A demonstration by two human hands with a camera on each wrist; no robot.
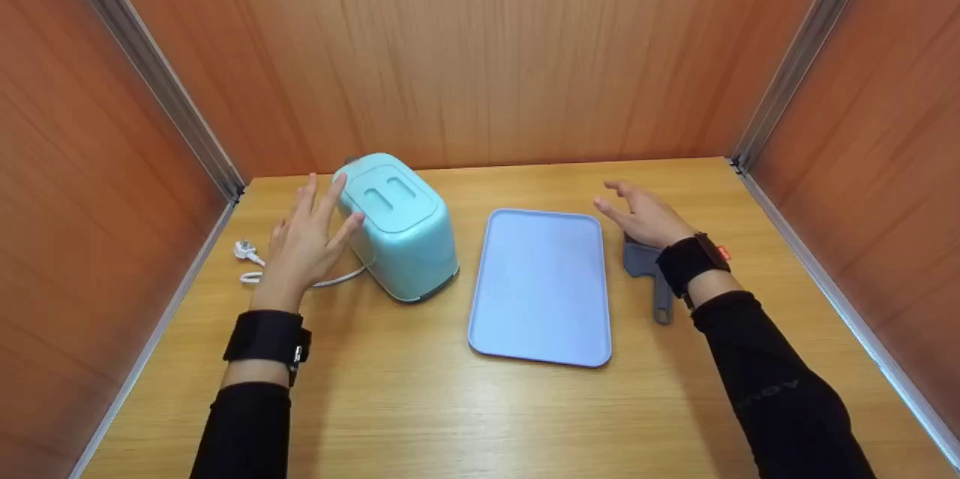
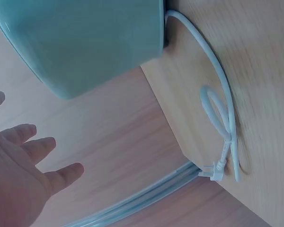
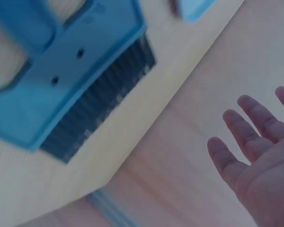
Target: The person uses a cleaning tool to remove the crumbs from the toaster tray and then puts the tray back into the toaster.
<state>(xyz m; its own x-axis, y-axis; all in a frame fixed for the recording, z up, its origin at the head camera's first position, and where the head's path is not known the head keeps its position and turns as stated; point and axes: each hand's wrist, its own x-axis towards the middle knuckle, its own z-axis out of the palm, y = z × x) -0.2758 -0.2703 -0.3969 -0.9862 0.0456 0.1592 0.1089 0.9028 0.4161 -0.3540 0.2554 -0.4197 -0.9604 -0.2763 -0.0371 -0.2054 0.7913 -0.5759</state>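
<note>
A light turquoise toaster [image 1: 409,257] with a lid over its top stands left of the middle. My left hand [image 1: 304,246] hovers at its left side with fingers spread, holding nothing; in the left wrist view the fingers are apart from the toaster [image 2: 90,42]. A white power cord [image 2: 222,80] with a plug [image 2: 217,171] lies on the table below that hand. My right hand [image 1: 646,218] is above a grey hand brush [image 1: 642,260], its fingers extended and empty. The right wrist view shows the brush's dark bristles [image 3: 104,97]; the hand partly covers them in the head view.
A lavender rectangular tray [image 1: 541,291] lies flat between the toaster and the brush. Wood-grain panels [image 1: 517,51] enclose the wooden table [image 1: 420,404] at the back and both sides, with metal strips along the corners.
</note>
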